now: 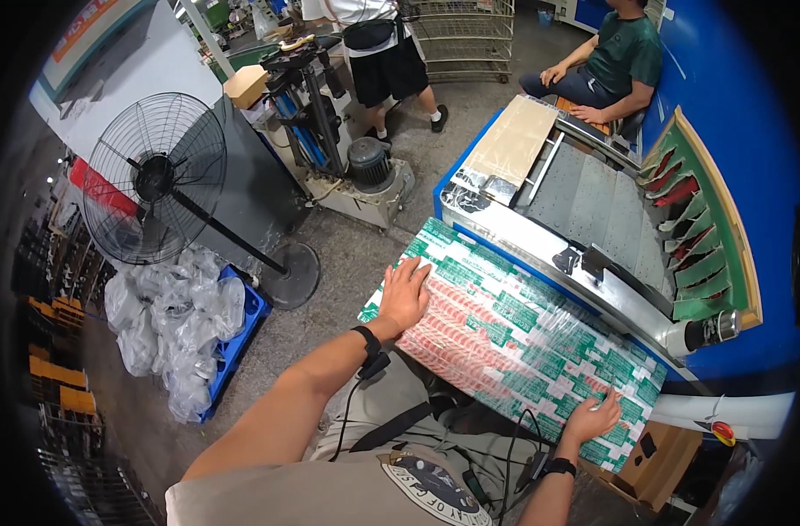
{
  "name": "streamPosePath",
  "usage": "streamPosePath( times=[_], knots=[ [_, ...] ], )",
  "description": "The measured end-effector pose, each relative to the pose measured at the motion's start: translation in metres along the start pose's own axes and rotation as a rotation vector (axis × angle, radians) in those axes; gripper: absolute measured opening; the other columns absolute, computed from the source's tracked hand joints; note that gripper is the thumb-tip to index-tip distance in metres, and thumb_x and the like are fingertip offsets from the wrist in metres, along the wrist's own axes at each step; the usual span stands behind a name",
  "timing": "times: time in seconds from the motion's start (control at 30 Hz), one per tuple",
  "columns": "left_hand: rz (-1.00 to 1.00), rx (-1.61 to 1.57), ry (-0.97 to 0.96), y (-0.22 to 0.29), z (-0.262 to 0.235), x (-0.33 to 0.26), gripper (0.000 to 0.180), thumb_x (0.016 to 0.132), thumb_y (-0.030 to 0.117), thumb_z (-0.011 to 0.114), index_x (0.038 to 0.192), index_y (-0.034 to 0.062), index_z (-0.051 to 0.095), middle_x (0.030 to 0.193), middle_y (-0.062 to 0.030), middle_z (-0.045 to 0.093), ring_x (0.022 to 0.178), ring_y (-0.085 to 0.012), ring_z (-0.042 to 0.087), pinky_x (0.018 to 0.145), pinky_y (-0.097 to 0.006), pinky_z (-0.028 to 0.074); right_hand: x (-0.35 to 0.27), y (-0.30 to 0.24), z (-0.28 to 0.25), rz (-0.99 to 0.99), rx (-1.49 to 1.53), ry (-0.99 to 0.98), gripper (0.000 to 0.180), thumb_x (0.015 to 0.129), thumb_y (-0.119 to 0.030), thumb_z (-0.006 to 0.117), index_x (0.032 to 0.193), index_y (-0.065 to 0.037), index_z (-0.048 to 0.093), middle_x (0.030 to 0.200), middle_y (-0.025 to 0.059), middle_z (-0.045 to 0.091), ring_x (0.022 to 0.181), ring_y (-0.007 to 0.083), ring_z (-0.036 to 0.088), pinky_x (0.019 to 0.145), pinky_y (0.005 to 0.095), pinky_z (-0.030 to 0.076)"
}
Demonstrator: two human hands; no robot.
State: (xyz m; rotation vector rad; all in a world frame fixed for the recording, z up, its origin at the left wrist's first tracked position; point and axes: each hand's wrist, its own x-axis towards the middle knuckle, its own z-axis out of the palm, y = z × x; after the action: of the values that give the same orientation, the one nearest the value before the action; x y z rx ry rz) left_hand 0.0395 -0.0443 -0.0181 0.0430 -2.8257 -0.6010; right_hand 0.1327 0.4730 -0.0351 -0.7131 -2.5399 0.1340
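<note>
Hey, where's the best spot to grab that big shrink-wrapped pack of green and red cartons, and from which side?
Probably by its two short ends, one hand from each side. The wrapped pack is long, flat and wide, lying slantwise against the blue machine, too broad for one hand. The left hand already rests flat near the far end and the right hand near the close end; curling the fingers over those edges should steady it.

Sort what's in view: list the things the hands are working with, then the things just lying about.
In hand:
left hand
right hand
shrink-wrapped pack
conveyor machine

Lying about:
standing fan
plastic bags
blue pallet
cardboard box
wire cage
</note>
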Motion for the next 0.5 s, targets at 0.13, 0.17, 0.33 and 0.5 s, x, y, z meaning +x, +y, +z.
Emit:
streamPosePath(
  times=[0.13,0.17,0.33,0.5],
  knots=[
    [-0.016,-0.012,0.006,0.0004,0.0008,-0.0003,0.056,0.098,0.018,0.063,0.153,0.0124,0.056,0.161,-0.0184,0.047,0.154,-0.0391,0.040,0.130,-0.068,0.022,0.0002,0.0013,-0.0004,0.010,-0.003,-0.027,0.053,0.094,-0.011,0.064,0.147,-0.011,0.066,0.145,0.0171,0.064,0.143,0.0372,0.051,0.121,0.0563,0.036],
    [-0.011,-0.011,0.006,0.0002,0.0008,-0.0003,0.056,0.098,0.018,0.063,0.153,0.0125,0.055,0.161,-0.0184,0.047,0.154,-0.0391,0.040,0.130,-0.068,0.022,0.0007,0.0015,-0.0001,0.006,0.006,-0.023,0.053,0.094,-0.011,0.064,0.147,-0.010,0.066,0.145,0.0170,0.065,0.142,0.0374,0.052,0.121,0.0561,0.036],
    [-0.006,-0.006,0.001,0.0013,0.0000,0.0016,0.056,0.099,0.018,0.063,0.153,0.0126,0.055,0.161,-0.0187,0.047,0.154,-0.0393,0.040,0.129,-0.069,0.023,0.0024,-0.0047,-0.0045,0.019,-0.002,-0.036,0.053,0.094,-0.011,0.064,0.146,-0.009,0.067,0.144,0.0183,0.065,0.142,0.0377,0.052,0.121,0.0560,0.036],
    [-0.012,-0.011,-0.015,0.0045,-0.0029,0.0002,0.052,0.102,0.020,0.059,0.153,0.0116,0.056,0.162,-0.0184,0.047,0.156,-0.0379,0.038,0.131,-0.066,0.020,0.0024,-0.0076,-0.0089,0.052,-0.013,-0.056,0.052,0.095,-0.012,0.064,0.147,-0.008,0.066,0.144,0.0196,0.064,0.143,0.0380,0.051,0.123,0.0563,0.035]
  ],
)
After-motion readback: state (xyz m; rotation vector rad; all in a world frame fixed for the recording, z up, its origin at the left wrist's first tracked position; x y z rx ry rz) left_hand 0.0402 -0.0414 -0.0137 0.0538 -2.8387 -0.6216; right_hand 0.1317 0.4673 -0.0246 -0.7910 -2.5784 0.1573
